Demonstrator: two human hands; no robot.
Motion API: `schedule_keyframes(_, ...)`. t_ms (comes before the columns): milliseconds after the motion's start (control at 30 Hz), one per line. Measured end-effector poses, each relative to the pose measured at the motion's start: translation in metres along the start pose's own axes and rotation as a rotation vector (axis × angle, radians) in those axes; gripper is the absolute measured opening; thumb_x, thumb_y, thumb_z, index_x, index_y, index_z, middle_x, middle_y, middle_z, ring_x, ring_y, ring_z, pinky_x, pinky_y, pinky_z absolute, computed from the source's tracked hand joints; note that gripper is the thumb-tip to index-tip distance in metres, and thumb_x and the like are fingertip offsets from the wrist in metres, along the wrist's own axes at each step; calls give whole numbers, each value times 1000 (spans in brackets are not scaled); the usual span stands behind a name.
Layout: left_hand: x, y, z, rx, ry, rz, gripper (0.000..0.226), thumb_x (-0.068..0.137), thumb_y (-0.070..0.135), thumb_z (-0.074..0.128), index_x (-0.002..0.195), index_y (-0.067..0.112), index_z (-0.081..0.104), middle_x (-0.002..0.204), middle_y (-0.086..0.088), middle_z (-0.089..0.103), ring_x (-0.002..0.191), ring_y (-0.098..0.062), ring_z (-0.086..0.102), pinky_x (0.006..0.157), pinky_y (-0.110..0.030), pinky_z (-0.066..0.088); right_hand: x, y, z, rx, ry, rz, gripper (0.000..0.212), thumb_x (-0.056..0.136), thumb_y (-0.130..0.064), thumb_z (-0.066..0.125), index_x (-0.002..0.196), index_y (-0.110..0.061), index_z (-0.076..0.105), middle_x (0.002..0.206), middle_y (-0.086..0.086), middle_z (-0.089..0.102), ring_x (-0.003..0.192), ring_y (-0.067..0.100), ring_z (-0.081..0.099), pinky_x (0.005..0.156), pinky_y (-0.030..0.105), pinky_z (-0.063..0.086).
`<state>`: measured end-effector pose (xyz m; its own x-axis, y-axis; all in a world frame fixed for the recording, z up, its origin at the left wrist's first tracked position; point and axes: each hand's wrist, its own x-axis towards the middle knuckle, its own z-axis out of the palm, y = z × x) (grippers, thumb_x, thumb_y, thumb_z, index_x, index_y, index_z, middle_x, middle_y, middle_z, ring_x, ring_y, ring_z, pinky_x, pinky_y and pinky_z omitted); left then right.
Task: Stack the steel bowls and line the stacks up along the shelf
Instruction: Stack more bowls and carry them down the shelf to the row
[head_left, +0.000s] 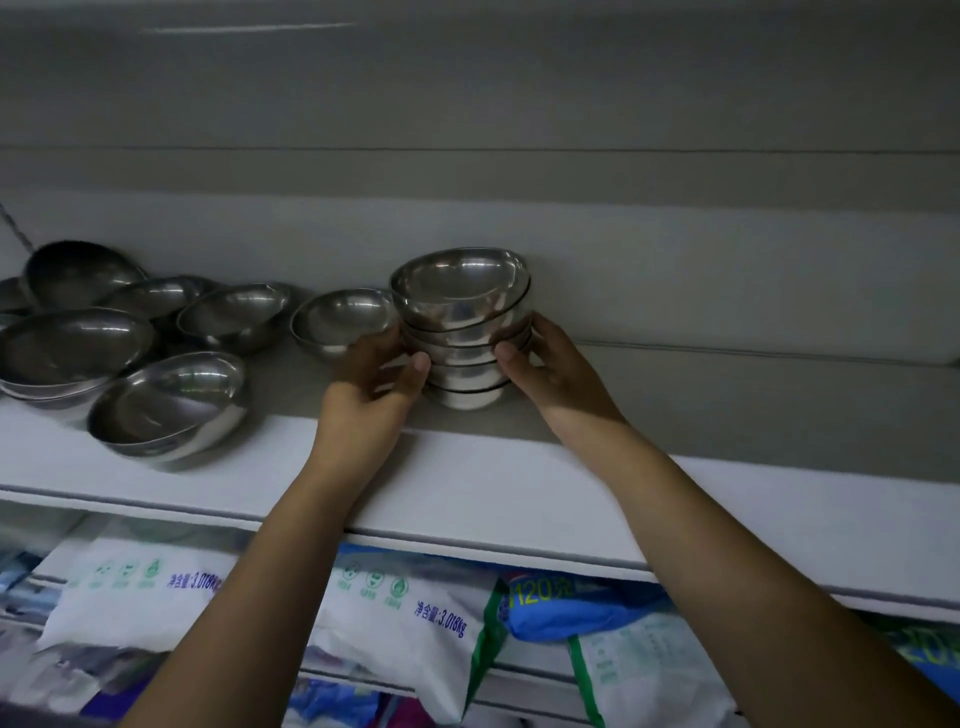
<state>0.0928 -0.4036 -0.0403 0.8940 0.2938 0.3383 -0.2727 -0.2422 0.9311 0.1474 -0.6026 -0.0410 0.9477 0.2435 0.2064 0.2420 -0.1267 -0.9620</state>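
- Where the fingers meet the steel, the left thumb (418, 361) presses the left side of the stack of bowls (462, 312) and the right thumb (505, 352) presses its right side. The other fingers curl round behind the stack and are largely hidden.
- Left hand (371, 374) and right hand (553, 369): each is curled about the stack, and together they grip it at mid height. The left forearm (270, 561) and right forearm (727, 545) reach up from the lower edge of the view.
- Stack of bowls: about five steel bowls nested upright, mouths up, near the middle of the shelf (493, 499) and set back close to the rear wall (675, 270). Its lowest bowl appears to sit on the shelf surface, though contact cannot be confirmed.
- Single bowl (340, 322): stands just beside the stack on its left, partly behind the left hand.
- Loose bowls (166, 402): a scattered group at the left end of the shelf, several tilted and leaning on one another, apart from the stack.
- Bagged goods (410, 618): white and blue packets lie on the level below the shelf.
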Motion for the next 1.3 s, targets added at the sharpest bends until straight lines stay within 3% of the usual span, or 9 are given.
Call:
schedule_keyframes(167, 8, 6, -1, -54, -36, 10, 49, 88, 23, 76, 134, 20, 57, 130, -1, 67, 120, -14, 64, 100, -32, 52, 6, -16, 1, -97, 82, -28, 75, 73, -78, 64, 141, -55, 43, 139, -21, 58, 125, 4, 58, 108, 35, 46)
schedule_keyframes(333, 16, 7, -1, -78, -96, 49, 28, 92, 11, 72, 108, 33, 66, 101, 20, 70, 97, 7, 63, 80, -5, 47, 15, -25, 4, -59, 202, -73, 82, 67, -83, 68, 139, -48, 48, 137, -7, 64, 127, 5, 59, 112, 37, 44)
schedule_keyframes(500, 17, -1, 0, -146, -82, -4, 48, 89, 18, 75, 135, 14, 61, 127, 3, 67, 118, -7, 61, 78, 3, 42, 9, -25, 16, -102, 243, -112, 87, 75, -84, 58, 135, -21, 60, 130, -6, 68, 125, 8, 61, 102, 30, 48)
schedule_keyframes(667, 17, -2, 0, -210, -112, 9, 43, 89, 20, 75, 130, 23, 62, 121, 9, 67, 111, 9, 58, 78, 2, 42, 2, -24, 27, -60, 262, -52, 84, 74, -82, 62, 137, -27, 58, 135, -4, 66, 130, 15, 58, 112, 51, 44)
schedule_keyframes(833, 21, -1, -3, -221, -134, -8, 38, 87, 23, 78, 120, 29, 61, 115, 13, 66, 99, 22, 57, 81, 0, 42, -2, -34, 38, -17, 300, 20, 62, 67, -85, 63, 117, -48, 65, 122, -22, 70, 122, 2, 62, 109, 39, 47)
schedule_keyframes(967, 32, 12, -14, -181, -157, -58, 65, 85, 35, 79, 142, 29, 49, 140, 4, 58, 125, -5, 56, 104, -21, 43, -7, -26, 40, -105, 293, 56, 89, 68, -89, 60, 145, -46, 45, 144, -14, 58, 135, 7, 52, 114, 45, 42)
schedule_keyframes(1067, 47, 25, -23, -118, -245, 66, 73, 89, 35, 74, 151, 37, 37, 152, 7, 45, 137, -7, 44, 110, -23, 38, -13, -20, 40, -99, 263, 86, 101, 73, -76, 71, 156, -44, 24, 153, -9, 50, 142, 12, 45, 119, 48, 35)
schedule_keyframes(1233, 63, 19, -23, -55, -263, 239, 45, 89, 30, 75, 131, 27, 59, 127, 9, 62, 125, -8, 55, 99, -6, 40, -10, -32, 45, -117, 288, 42, 59, 91, -56, 65, 144, -43, 43, 132, -13, 66, 125, 3, 60, 103, 20, 48)
schedule_keyframes(1300, 63, 16, -21, -67, -240, 261, 40, 87, 29, 78, 124, 25, 62, 121, 7, 65, 121, -8, 58, 94, -8, 41, -9, -30, 46, -97, 332, 69, 68, 82, -71, 65, 142, -46, 46, 131, -10, 67, 124, 6, 62, 107, 31, 49)
